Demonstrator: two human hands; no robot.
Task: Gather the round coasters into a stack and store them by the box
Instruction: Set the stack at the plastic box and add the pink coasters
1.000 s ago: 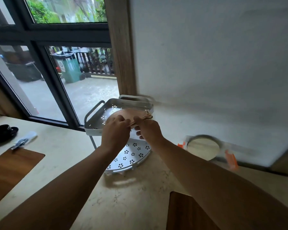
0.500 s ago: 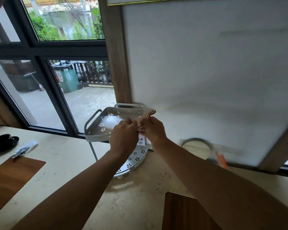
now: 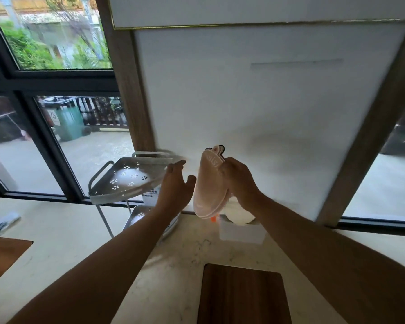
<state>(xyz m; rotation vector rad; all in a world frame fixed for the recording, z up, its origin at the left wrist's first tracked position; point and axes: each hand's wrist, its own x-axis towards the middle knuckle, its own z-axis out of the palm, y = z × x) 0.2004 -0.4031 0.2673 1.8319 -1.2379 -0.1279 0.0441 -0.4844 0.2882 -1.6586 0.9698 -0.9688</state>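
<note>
A stack of round pinkish coasters (image 3: 209,185) stands on edge in the air, right of the rack. My right hand (image 3: 240,181) is shut on its right side. Just left of the stack my left hand (image 3: 177,187) is open, fingers apart, not touching it. Below the stack, a clear box (image 3: 241,231) with a white round lid and orange clips sits on the counter against the wall; my right wrist hides part of it.
A white two-tier corner rack (image 3: 126,181) with flower-shaped holes stands left of my hands, by the window. A dark wooden board (image 3: 241,295) lies on the pale counter at front centre, and another (image 3: 2,256) at the left edge.
The coasters have left the rack's top tier and moved right, turned on edge. My left hand let go of them and opened; my right hand keeps hold.
</note>
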